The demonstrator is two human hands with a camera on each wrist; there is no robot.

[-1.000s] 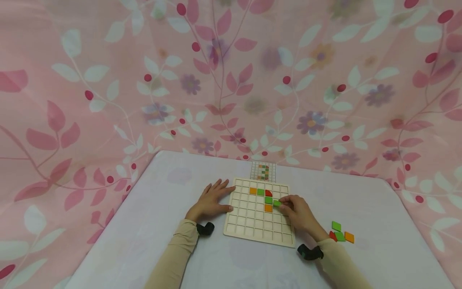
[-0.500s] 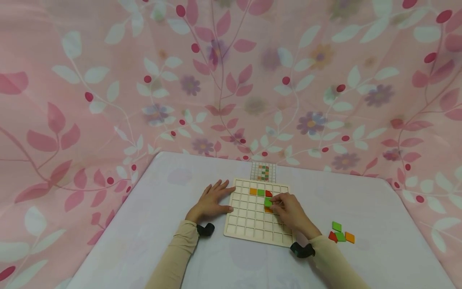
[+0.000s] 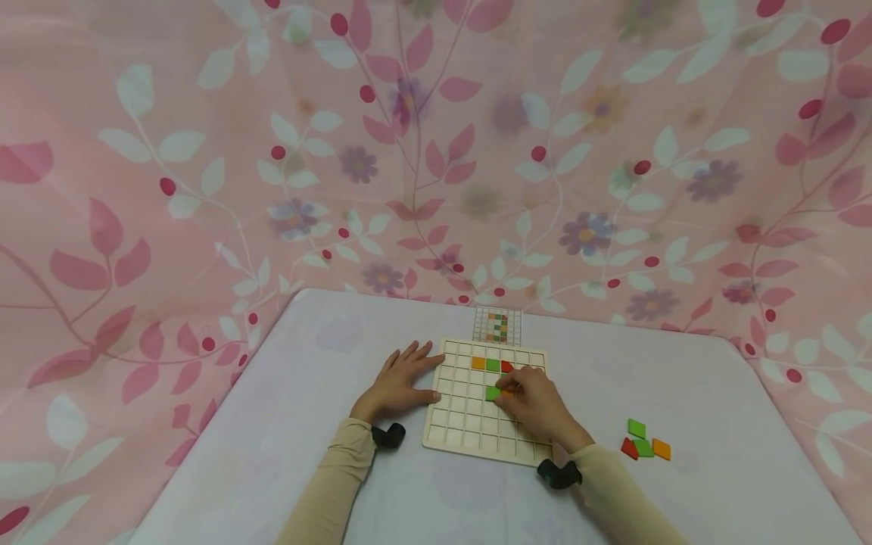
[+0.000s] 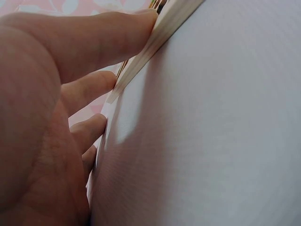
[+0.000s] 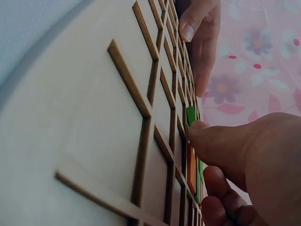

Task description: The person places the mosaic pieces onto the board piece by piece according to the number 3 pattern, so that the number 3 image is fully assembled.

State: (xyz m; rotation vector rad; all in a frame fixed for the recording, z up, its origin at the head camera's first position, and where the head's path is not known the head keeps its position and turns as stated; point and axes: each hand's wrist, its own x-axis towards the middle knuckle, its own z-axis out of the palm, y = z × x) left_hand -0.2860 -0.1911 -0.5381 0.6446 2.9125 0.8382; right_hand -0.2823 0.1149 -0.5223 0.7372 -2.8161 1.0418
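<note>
Right hand [image 3: 540,405] is pinching green tile [image 3: 492,393] at grid board [image 3: 470,437]; bare cells [image 3: 458,406] leftward. Left hand [image 3: 398,382] is touching board's left edge [image 3: 430,415], fingers [image 4: 91,88] spread.

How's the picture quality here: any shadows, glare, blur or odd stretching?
Head view: dim, even light with no harsh glare, the board readable but the far card tiny and soft; left wrist view: a soft shadow on the white cloth beside the left fingers; right wrist view: steep angle, the board's near squares looming far larger than distant ones.
</note>
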